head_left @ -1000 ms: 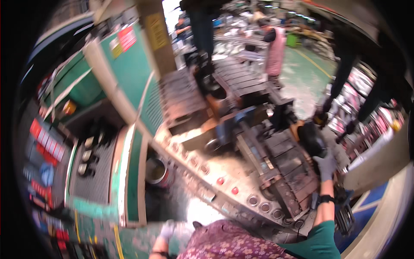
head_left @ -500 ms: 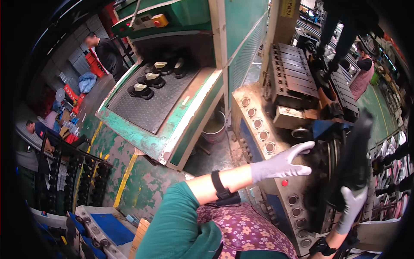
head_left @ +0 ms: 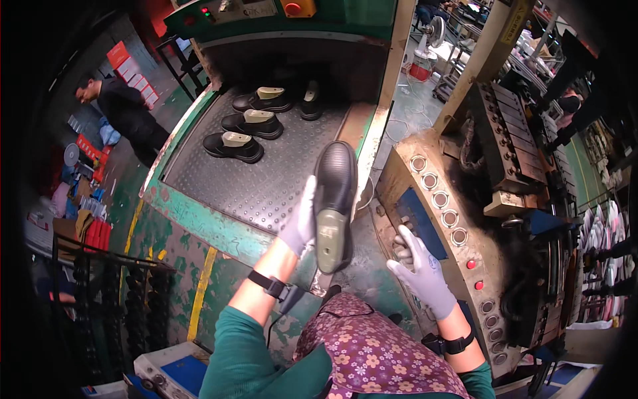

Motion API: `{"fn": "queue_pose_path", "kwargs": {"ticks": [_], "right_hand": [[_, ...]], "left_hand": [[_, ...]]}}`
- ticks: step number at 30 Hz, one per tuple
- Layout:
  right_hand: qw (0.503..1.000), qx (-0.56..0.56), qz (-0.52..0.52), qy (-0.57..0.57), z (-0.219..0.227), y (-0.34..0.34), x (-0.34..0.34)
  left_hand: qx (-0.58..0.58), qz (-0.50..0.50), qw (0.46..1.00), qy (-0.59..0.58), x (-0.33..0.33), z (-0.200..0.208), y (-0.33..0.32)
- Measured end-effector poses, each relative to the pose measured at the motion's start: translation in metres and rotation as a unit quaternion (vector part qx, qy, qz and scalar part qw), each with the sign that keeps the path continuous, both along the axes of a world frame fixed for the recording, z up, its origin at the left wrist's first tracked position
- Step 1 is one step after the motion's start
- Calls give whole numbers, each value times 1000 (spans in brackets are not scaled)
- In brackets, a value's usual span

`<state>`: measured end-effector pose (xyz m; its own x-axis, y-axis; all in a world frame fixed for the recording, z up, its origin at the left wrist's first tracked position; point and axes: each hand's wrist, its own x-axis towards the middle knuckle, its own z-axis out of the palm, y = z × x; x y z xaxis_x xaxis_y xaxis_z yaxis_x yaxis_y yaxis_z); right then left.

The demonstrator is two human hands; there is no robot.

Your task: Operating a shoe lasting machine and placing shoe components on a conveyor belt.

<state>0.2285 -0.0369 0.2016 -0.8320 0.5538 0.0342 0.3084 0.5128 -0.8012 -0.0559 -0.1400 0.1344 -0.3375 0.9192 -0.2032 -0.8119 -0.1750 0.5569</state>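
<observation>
In LH (head_left: 300, 226), shoe (head_left: 336, 198) fore-aft, toe (head_left: 337, 154) fwd

Light's pretty decent in the middle, fairly crisp too, with a soft sheen on the toe of the black shoe (head_left: 335, 166) and a bright pale strip down the right side of the green machine (head_left: 219, 226), but its opening (head_left: 299, 56) drops off to nearly black. Fisheye bends stuff hard toward the rim, the corners are just solid black, and the rack (head_left: 126, 299) at lower left is super murky. Upper right background's kinda mushy, and honestly can't tell where the main light sits.
</observation>
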Motion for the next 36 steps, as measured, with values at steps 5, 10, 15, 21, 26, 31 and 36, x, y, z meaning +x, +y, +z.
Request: {"fn": "queue_pose_path", "kwargs": {"ticks": [5, 10, 15, 21, 26, 31, 36], "right_hand": [[987, 42, -20, -156, -75, -26, 43], [963, -71, -82, -248, -137, -66, 111], [942, -100, -153, -280, -139, -82, 109], [936, -115, -165, -290, -133, -84, 99], [904, -124, -268, -310, -158, -108, 147], [856, -217, -335, -328, -189, -150, 193], [797, -376, -409, -238, -227, -170, 223]], "left_hand": [[-158, 20, 987, -14, -135, -54, -33], [-214, -2, 977, -14, -224, -107, -22], [-189, 2, 982, -5, -268, -119, 11], [-376, 115, 783, 482, -310, -127, 44], [-287, 25, 830, 478, -259, -89, -10], [-262, 152, 788, 536, -218, -123, -48], [-271, 171, 803, 502, -225, -115, -42]]}}
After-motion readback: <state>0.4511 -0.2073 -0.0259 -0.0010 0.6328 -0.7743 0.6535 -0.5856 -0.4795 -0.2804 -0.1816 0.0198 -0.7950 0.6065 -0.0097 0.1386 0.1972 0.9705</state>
